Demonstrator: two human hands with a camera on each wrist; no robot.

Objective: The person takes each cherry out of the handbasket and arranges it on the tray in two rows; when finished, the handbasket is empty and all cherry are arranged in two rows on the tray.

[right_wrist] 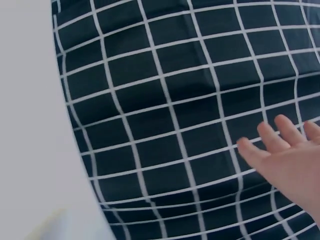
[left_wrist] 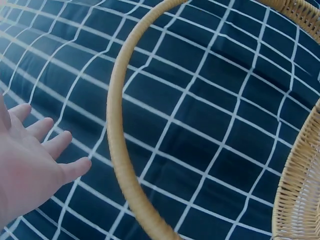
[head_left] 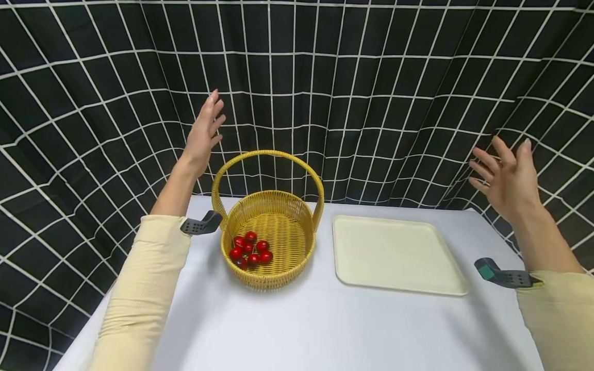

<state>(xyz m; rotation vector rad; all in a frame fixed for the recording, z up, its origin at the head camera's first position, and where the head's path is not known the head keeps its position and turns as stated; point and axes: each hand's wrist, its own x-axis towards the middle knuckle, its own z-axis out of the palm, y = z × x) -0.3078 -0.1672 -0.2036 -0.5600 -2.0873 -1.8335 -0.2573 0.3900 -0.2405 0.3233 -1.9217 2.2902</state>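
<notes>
My left hand (head_left: 202, 135) is raised at the left of the yellow wicker basket (head_left: 266, 281), holding nothing, its fingers extended. In the left wrist view the fingers of that left hand (left_wrist: 35, 160) point toward the basket's arched handle (left_wrist: 117, 120), with a gap between them. Several red cherries (head_left: 251, 249) lie in a cluster on the left side of the basket's floor. Over the right end of the table my right hand (head_left: 510, 180) is held up with spread, relaxed fingers and nothing in it. The right wrist view shows this right hand (right_wrist: 290, 160) in front of the grid cloth.
A cream rectangular tray (head_left: 399, 255) lies flat on the white table (head_left: 315, 330), right of the basket. Black cloth with a white grid (head_left: 352, 103) hangs behind and along both sides. The basket's tall handle arches above its rim.
</notes>
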